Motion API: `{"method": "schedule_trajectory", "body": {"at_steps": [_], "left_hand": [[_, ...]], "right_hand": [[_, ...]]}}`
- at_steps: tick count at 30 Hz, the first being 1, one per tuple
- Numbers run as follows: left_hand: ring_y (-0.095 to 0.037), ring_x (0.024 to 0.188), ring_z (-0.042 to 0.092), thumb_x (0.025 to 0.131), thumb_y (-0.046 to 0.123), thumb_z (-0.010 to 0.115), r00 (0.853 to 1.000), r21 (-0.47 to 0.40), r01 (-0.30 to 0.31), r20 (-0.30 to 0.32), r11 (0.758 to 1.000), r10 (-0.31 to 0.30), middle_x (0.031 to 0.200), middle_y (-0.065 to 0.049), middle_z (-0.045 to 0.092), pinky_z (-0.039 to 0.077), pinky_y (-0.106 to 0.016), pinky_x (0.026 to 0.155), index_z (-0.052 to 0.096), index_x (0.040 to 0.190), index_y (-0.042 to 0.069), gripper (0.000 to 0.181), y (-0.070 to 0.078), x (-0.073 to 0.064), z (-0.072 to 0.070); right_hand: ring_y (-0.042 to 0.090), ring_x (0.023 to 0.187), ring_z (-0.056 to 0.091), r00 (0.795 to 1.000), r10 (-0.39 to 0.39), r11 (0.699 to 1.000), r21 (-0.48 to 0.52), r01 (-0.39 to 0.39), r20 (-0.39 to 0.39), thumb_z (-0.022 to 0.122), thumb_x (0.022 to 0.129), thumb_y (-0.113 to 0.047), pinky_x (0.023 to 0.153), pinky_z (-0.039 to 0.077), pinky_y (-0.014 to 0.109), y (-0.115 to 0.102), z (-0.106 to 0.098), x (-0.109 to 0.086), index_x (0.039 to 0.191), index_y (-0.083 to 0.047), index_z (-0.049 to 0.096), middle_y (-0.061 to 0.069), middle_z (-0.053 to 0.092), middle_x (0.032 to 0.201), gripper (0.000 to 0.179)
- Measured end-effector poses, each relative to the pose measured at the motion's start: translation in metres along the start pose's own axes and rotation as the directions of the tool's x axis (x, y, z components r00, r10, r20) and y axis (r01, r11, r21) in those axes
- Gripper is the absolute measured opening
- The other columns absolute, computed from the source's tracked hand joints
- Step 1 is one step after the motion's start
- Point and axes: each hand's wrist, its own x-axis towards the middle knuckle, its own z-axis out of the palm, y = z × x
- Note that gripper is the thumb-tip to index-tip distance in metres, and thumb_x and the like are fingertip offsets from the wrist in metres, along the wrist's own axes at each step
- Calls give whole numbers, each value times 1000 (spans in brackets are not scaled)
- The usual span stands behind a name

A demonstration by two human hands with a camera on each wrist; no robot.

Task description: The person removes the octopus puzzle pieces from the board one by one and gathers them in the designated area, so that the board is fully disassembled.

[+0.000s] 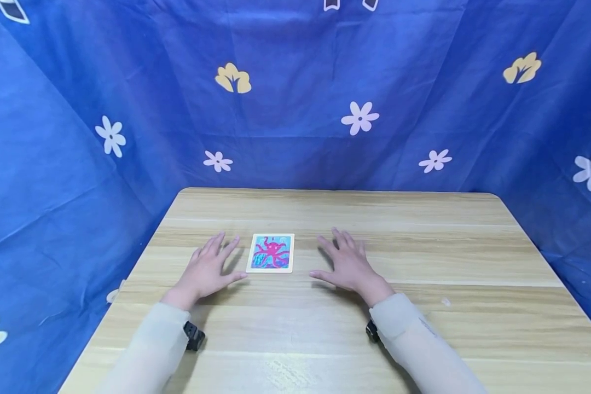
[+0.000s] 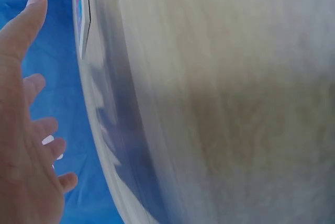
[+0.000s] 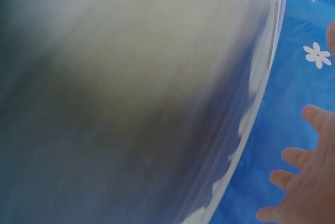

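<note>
A square picture puzzle (image 1: 271,253) with a pink octopus on blue and a pale border lies flat on the table. To its left my left hand (image 1: 207,272) hovers with spread fingers, the thumb tip close to the puzzle's near left corner. My right hand (image 1: 347,267) is off to the puzzle's right, fingers apart, with a gap between them. Neither hand holds anything. The left wrist view shows the left hand (image 2: 26,130) raised over the table and the puzzle's edge (image 2: 85,20) beyond. Part of the right hand (image 3: 309,177) appears in the right wrist view.
The wood-grain table (image 1: 473,246) has rounded far corners. Behind it and at both sides hangs a blue cloth (image 1: 295,109) with white and yellow flowers. A small whitish speck (image 1: 445,301) is on the table right of the right forearm.
</note>
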Motion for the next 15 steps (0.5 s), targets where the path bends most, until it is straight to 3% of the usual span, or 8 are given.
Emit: {"method": "schedule_trajectory", "body": {"at_steps": [15], "left_hand": [[-38,139,21,87,57,60,993,-39,-105,49,994,106,152,-18,26,21,-61,108,33,149,12,81,-6,11,-1]], "right_hand": [[36,141,15,995,-36,998,50,32,89,56,81,-69,109,12,63,-18,10,29,151,-24,30,15,19,155,87]]}}
